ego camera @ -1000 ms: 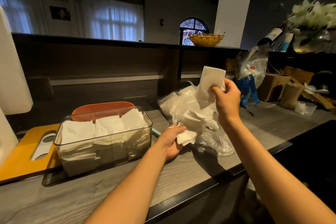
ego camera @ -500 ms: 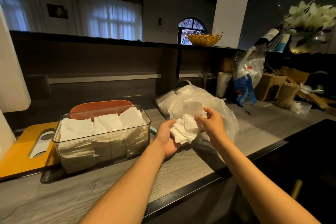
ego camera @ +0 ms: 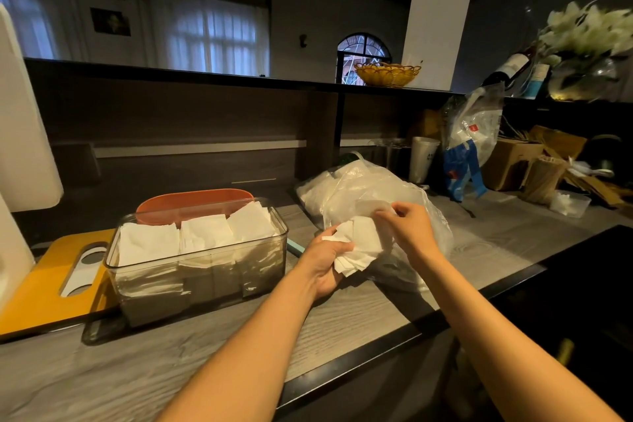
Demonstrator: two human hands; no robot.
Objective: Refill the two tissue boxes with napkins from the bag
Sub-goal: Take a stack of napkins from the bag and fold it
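Your right hand [ego camera: 407, 228] has dropped from head height, pinching one napkin [ego camera: 373, 206] onto the stack [ego camera: 359, 245] your left hand [ego camera: 325, 262] grips; square its edges first.

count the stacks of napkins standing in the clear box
3, side by side in the clear box: left stack, middle stack, right stack. More napkins could sit hidden behind or beneath them; the orange box behind shows no contents.

A dim room. Curtained windows [ego camera: 209, 38] glow behind a dark shelf [ego camera: 205, 77]. The grey wood-grain counter [ego camera: 102, 384] runs below.
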